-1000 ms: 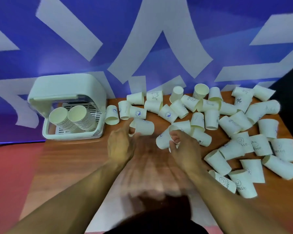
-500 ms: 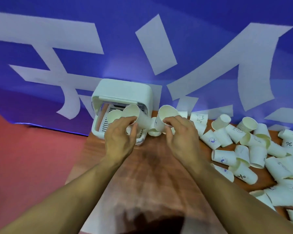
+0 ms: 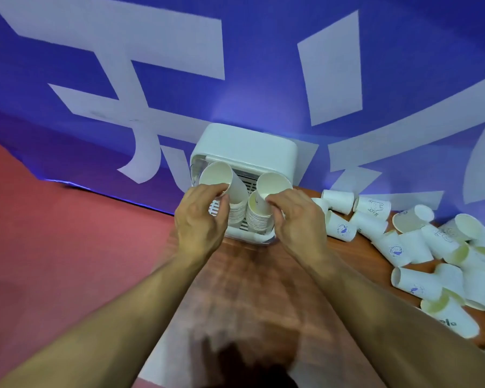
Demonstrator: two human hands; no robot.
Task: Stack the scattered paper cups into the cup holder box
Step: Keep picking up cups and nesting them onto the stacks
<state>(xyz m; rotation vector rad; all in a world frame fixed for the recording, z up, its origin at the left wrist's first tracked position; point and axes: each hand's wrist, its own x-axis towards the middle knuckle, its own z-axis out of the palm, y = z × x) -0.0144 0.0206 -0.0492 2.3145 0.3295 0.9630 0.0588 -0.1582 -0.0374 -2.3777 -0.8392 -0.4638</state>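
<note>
Both hands are up at the white plastic cup holder box [image 3: 244,152] at the far edge of the brown wooden table [image 3: 252,275], one cup apiece! The left hand [image 3: 199,219] has its fingers curled round the first white paper cup [image 3: 221,182], mouth tilted toward the camera, base meeting the left stack of nested cups [image 3: 237,217] inside the box. The right hand [image 3: 297,222] pinches the second white paper cup [image 3: 269,191] near the rim, base dipping into the right stack of nested cups [image 3: 259,219]. Neither looks fully seated, I'd say. Here's the danger: both cups come in at a slant, so a base could catch a rim and jam, or the thin wall could crumple under a squeeze. A hard push might shove the light box back or topple a leaning stack. Plenty of scattered white paper cups [image 3: 415,247] lie to the right, some printed, apart from the box.
</note>
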